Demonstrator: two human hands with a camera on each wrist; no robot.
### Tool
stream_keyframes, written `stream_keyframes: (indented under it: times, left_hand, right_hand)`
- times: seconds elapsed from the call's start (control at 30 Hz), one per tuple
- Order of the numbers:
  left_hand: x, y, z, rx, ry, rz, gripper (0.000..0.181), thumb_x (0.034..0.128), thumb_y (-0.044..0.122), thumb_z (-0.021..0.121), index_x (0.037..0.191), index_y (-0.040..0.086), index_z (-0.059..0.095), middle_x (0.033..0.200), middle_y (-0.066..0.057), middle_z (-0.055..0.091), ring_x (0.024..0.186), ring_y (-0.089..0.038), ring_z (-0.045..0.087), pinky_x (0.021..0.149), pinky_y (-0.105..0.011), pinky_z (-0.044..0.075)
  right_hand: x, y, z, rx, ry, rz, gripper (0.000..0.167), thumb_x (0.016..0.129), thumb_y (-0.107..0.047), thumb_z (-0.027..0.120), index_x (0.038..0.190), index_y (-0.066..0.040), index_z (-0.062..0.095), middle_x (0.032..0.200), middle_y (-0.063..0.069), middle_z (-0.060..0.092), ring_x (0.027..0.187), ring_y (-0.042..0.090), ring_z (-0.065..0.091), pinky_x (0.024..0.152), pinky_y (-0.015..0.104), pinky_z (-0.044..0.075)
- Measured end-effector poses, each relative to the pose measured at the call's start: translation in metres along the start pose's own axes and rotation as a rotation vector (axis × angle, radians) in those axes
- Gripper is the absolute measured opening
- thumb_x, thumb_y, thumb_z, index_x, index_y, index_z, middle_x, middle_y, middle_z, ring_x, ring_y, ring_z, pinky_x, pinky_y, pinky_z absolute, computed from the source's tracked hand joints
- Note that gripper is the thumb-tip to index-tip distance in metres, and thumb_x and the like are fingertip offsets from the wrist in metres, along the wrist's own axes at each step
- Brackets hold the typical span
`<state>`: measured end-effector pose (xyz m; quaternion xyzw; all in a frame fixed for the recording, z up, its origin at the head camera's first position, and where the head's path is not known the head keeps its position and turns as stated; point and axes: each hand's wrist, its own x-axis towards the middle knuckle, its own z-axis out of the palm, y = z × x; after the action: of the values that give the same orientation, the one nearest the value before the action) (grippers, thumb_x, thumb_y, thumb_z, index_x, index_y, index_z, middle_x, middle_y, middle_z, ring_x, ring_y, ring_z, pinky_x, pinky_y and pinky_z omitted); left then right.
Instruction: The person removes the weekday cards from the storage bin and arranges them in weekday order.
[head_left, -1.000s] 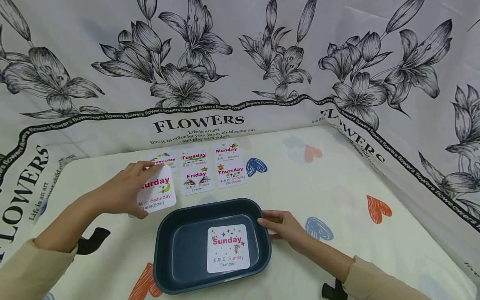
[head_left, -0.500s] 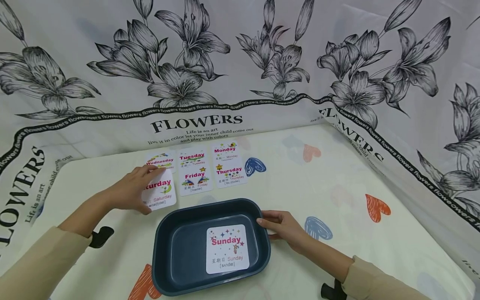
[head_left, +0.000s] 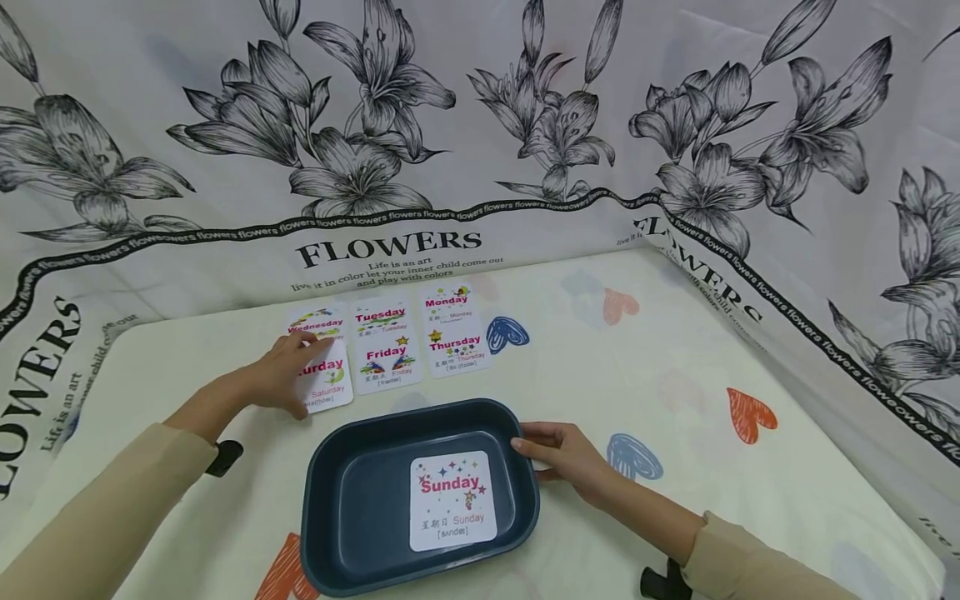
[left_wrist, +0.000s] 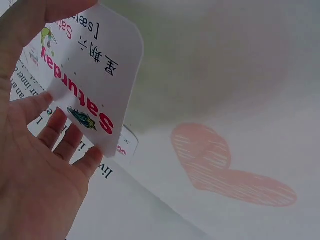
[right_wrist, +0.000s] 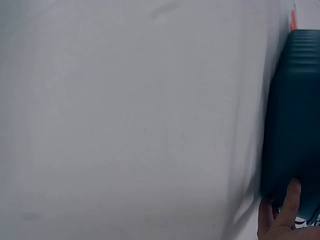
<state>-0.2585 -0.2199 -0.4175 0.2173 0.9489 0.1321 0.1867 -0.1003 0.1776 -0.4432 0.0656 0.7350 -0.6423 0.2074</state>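
In the head view my left hand [head_left: 281, 375] holds the Saturday card [head_left: 330, 379] by its edges, just in front of the Wednesday card [head_left: 315, 317]. The left wrist view shows the card [left_wrist: 95, 80] tilted, with the thumb at one edge and fingertips at the opposite one. My right hand [head_left: 566, 458] grips the right end of a dark blue tray [head_left: 360, 500]; in the right wrist view, fingers [right_wrist: 292, 200] touch its outer wall. Inside the tray, toward the right, lies the Sunday card [head_left: 453, 500].
Beside the Saturday card lie the Friday card [head_left: 386, 367] and Thursday card [head_left: 457, 346]. Behind them are the Tuesday card [head_left: 380, 315] and Monday card [head_left: 447, 304]. A flower-printed curtain [head_left: 465, 167] hangs behind the heart-patterned tabletop [head_left: 585, 367].
My left hand has brought the Saturday card right and lowered it toward the table, in line with the Friday card. The right hand keeps its grip on the tray, which stays in place.
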Motion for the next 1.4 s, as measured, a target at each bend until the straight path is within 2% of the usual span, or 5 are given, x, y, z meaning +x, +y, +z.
stream_keyframes:
  times: [0.33,0.7,0.93,1.4]
  left_hand:
    - [0.015,-0.008,-0.001,-0.011,-0.063,-0.052,0.118,0.05,0.025,0.089,0.145,0.003,0.022,0.13,-0.024,0.022,0.114,-0.042,0.026,0.092,-0.061,0.037]
    - [0.026,-0.003,-0.006,-0.015,-0.124,-0.087,0.119,0.0509,0.018,0.089,0.146,0.003,0.02,0.129,-0.024,0.021,0.112,-0.041,0.027,0.094,-0.058,0.036]
    - [0.025,-0.005,-0.007,-0.027,-0.155,-0.103,0.117,0.0528,0.02,0.089,0.146,0.005,0.019,0.131,-0.025,0.019,0.113,-0.043,0.025,0.093,-0.061,0.035]
    - [0.025,-0.004,-0.007,-0.011,-0.164,-0.116,0.115,0.0534,0.022,0.088,0.145,0.004,0.022,0.128,-0.027,0.024,0.113,-0.044,0.027,0.091,-0.063,0.036]
  right_hand:
    - [0.0,0.0,0.001,-0.005,0.014,0.008,0.056,0.084,-0.031,0.067,0.126,0.003,0.053,0.124,0.019,0.057,0.109,0.029,0.059,0.076,0.038,0.053]
    - [0.0,0.0,-0.001,-0.004,0.014,0.007,0.057,0.084,-0.032,0.067,0.126,0.004,0.053,0.123,0.018,0.058,0.109,0.028,0.059,0.076,0.038,0.053]
    - [0.001,-0.001,0.0,0.003,-0.007,0.004,0.056,0.084,-0.032,0.067,0.126,0.004,0.053,0.121,0.017,0.059,0.106,0.026,0.061,0.076,0.037,0.053]
    - [0.002,-0.001,0.0,-0.007,-0.004,0.005,0.057,0.084,-0.031,0.067,0.126,0.004,0.052,0.122,0.018,0.059,0.106,0.027,0.06,0.077,0.038,0.053]
